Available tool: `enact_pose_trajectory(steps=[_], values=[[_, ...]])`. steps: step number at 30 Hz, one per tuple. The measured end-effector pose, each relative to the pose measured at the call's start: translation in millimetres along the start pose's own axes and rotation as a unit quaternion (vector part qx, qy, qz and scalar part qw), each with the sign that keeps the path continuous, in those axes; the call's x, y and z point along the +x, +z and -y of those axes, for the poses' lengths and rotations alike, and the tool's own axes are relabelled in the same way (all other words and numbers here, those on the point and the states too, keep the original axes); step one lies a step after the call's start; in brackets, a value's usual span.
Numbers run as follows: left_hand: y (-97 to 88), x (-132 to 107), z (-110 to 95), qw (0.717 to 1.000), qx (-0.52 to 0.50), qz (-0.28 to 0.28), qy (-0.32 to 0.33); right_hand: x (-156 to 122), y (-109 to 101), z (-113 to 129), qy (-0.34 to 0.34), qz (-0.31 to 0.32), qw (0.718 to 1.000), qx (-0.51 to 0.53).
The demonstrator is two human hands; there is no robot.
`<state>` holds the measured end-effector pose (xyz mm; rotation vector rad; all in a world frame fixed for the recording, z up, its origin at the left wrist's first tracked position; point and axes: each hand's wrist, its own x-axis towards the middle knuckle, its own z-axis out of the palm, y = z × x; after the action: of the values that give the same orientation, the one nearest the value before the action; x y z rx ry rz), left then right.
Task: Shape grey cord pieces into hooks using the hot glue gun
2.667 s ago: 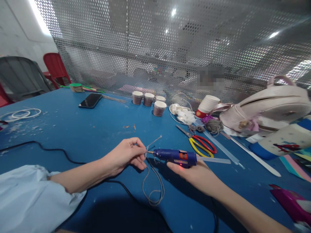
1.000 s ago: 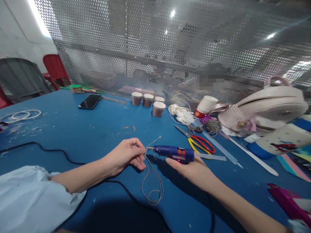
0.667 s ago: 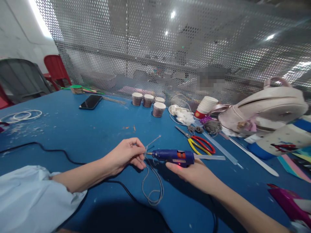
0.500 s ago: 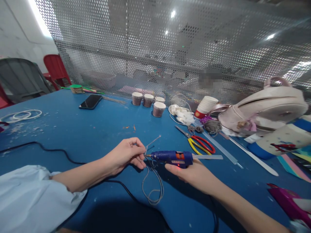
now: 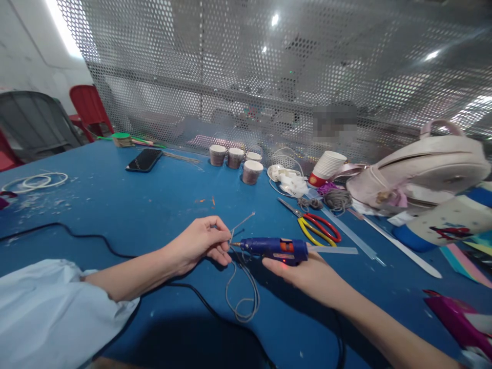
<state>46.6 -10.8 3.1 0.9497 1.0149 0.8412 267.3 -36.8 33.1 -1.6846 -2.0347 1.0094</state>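
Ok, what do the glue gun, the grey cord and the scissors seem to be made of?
Glue gun: probably plastic, a smooth blue shell, with a brassy, likely metal tip. Cord: likely textile fibre, matt, in soft, limp loops. Scissors: grey blades, likely steel; smooth red and yellow handles, likely plastic.

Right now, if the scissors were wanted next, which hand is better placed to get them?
The right hand, probably: the scissors lie nearer it, though it holds the glue gun. The left hand is farther away and pinches the grey cord.
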Motion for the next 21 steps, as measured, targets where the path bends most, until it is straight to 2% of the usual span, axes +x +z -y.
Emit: enact_pose_trajectory(steps=[3, 7, 11, 15, 21], values=[[-0.9, 0, 0, 1.0, -0.007, -0.004, 0.004, 5, -3, -6, 0.024, 0.0, 0.997, 0.076], [-3.3, 1, 0, 0.999, -0.03, -0.019, 0.004, 18, -8, -16, -0.01, -0.055, 0.991, 0.12], [-4.4, 4, -1, 0.998, -0.051, -0.034, 0.008, 34, -6, -30, -0.032, -0.136, 0.989, 0.059], [-4.2, 5, -2, 0.998, -0.058, -0.033, 0.015, 42, -5, -36, -0.068, -0.12, 0.99, -0.021], [-3.6, 2, -5, 0.997, -0.066, -0.031, 0.019, 26, -21, -33, -0.029, -0.136, 0.985, -0.102]])
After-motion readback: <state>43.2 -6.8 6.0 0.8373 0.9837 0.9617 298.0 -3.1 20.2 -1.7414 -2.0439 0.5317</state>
